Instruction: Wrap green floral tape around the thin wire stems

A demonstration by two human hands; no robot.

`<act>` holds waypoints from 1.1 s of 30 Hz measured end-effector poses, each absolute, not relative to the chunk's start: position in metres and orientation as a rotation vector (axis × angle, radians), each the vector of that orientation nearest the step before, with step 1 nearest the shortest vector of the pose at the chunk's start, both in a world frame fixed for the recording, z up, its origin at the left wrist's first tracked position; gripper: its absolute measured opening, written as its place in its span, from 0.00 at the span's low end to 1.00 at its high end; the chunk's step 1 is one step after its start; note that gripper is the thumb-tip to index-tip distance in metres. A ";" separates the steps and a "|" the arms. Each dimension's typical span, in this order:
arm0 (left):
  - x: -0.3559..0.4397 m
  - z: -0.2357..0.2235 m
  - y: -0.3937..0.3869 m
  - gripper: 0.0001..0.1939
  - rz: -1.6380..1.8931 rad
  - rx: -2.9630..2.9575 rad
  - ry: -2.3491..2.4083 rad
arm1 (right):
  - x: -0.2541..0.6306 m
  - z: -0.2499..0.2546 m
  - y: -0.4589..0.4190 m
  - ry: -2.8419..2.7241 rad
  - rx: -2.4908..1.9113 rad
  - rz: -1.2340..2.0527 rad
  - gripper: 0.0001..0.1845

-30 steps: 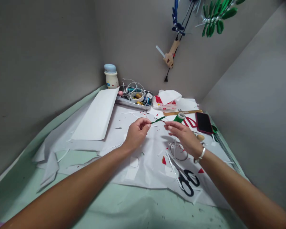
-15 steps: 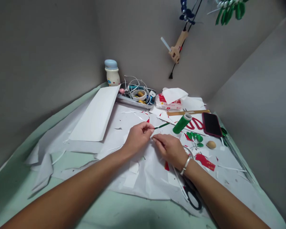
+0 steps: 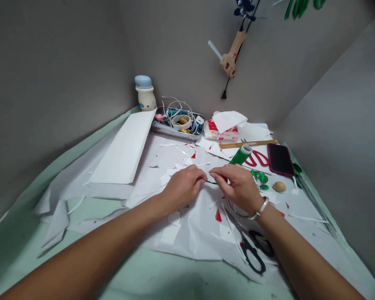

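Note:
A thin green strip [image 3: 211,182] runs between my two hands, over the paper-covered table. My left hand [image 3: 186,186] pinches one end of it. My right hand [image 3: 237,187], with a silver bangle [image 3: 261,209] at the wrist, closes its thumb and fingers over the other end, so most of the strip is hidden. A roll of green tape [image 3: 240,155] stands just beyond my right hand. Small green leaf shapes [image 3: 258,178] lie to its right.
Black-handled scissors [image 3: 253,250] lie near the front right, and red-handled scissors [image 3: 256,158] lie by a phone [image 3: 280,160] and wooden ruler [image 3: 248,144]. A metal tray of cables [image 3: 176,124], a bottle [image 3: 145,93] and tissues [image 3: 222,127] stand behind. Paper scraps are scattered around.
My right hand has risen from the paper and moved onto the green strip, which now sits between both hands. The view has tilted slightly, and the scissors show more fully.

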State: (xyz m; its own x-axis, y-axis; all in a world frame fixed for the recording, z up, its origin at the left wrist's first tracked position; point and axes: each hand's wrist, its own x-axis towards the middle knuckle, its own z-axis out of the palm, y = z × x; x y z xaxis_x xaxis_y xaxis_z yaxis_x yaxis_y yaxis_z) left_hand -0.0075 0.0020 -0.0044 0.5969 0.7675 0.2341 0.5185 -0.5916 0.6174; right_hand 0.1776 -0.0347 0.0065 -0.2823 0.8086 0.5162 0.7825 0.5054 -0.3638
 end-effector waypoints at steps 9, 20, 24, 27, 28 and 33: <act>-0.004 0.003 0.001 0.08 0.620 2.186 0.813 | 0.199 -0.026 -0.019 -1.633 -1.365 0.619 0.13; -0.005 -0.001 0.008 0.08 0.850 1.794 1.029 | 0.186 -0.032 -0.030 -2.179 -1.190 0.346 0.10; -0.006 -0.007 0.009 0.07 0.856 2.135 1.120 | 0.182 -0.027 -0.038 -2.279 -1.081 0.095 0.09; -0.007 -0.012 0.007 0.10 0.741 2.358 1.083 | 0.186 -0.024 -0.039 -2.201 -1.086 -0.030 0.09; -0.007 -0.013 0.007 0.10 0.697 2.404 1.054 | 0.187 -0.023 -0.038 -2.168 -1.103 -0.043 0.09; -0.004 -0.009 0.003 0.10 0.581 2.423 0.837 | 0.197 -0.025 -0.030 -1.966 -1.184 0.126 0.09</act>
State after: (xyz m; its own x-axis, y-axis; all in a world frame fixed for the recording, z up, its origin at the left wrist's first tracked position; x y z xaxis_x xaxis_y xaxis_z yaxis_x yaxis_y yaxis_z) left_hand -0.0040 0.0029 -0.0094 0.7189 0.6578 0.2248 0.4409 -0.6815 0.5842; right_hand 0.1972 -0.0301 -0.0250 -0.2228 0.7745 0.5921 0.6928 0.5531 -0.4627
